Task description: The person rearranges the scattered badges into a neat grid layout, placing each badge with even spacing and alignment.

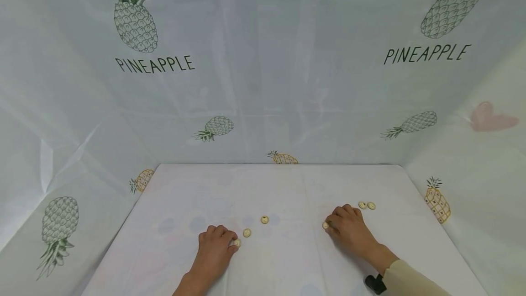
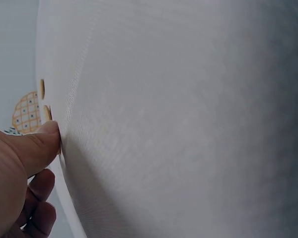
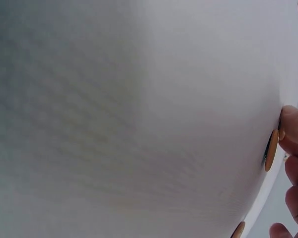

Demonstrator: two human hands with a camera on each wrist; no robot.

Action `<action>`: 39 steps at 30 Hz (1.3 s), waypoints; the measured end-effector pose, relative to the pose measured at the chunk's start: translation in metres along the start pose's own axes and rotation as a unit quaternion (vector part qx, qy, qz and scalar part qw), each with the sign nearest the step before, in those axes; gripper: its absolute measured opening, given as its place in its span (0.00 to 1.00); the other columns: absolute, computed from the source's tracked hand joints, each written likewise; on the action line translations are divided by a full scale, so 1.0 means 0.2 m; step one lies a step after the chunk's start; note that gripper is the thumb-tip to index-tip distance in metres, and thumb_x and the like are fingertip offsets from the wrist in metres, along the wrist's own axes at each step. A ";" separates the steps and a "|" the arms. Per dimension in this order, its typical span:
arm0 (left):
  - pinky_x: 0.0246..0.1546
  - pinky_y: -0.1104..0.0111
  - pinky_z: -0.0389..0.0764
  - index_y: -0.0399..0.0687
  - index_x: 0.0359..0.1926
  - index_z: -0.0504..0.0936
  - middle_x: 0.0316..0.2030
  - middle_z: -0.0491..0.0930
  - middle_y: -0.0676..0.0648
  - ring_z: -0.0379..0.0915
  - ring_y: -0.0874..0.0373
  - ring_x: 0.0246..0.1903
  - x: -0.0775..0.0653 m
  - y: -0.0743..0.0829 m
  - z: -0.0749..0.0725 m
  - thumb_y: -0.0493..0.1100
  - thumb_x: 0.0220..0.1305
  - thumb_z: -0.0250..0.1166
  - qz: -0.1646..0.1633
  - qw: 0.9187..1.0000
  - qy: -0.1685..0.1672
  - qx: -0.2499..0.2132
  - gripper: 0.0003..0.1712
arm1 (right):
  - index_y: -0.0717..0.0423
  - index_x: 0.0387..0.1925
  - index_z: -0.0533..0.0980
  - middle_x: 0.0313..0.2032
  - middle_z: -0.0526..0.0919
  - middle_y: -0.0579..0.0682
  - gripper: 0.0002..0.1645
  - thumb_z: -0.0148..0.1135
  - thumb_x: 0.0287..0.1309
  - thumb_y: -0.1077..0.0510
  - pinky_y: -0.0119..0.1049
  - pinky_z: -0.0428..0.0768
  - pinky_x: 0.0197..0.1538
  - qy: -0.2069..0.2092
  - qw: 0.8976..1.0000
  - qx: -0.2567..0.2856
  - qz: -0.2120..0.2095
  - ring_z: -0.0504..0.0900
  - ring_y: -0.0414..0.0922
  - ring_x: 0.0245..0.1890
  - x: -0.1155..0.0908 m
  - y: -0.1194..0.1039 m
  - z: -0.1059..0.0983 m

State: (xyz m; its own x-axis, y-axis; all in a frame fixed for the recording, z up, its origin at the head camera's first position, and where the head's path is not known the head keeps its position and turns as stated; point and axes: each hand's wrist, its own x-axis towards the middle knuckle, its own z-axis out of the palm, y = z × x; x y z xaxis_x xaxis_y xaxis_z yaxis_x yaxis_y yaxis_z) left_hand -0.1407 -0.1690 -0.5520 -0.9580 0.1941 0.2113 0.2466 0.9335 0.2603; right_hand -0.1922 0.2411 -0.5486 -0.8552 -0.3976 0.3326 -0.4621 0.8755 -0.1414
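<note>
My left hand rests low on the white table, its thumb and forefinger pinching a small, pale round wooden disc that looks like a button. Just beyond those fingertips lies another disc, and a third disc with a dark mark sits farther up to the right. On the right side, my right hand pinches a disc at its fingertips. In the right wrist view a disc shows nearly edge-on beside the thumb and forefinger. The finger pads partly hide the held discs.
Two discs lie side by side beyond my right hand, the left disc close to the right disc. A pineapple-printed sheet rises behind the white-covered table and along its sides. A black device sits at my right wrist.
</note>
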 end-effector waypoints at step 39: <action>0.47 0.49 0.74 0.53 0.40 0.81 0.39 0.76 0.53 0.67 0.56 0.40 0.02 0.01 -0.02 0.50 0.64 0.76 0.035 0.998 -0.034 0.043 0.12 | 0.52 0.35 0.82 0.35 0.80 0.46 0.13 0.79 0.53 0.53 0.49 0.72 0.47 0.080 0.984 -0.068 -0.142 0.71 0.47 0.38 0.35 0.08 0.03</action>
State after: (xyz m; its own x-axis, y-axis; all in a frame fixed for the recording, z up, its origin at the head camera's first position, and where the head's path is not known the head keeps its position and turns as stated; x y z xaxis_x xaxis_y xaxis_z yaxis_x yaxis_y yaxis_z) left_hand -0.1429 -0.1669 -0.5465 -0.9474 0.2771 0.1601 0.3023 0.9390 0.1640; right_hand -0.2601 0.2254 -0.5328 -0.6428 -0.5939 0.4839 -0.6325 0.7678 0.1021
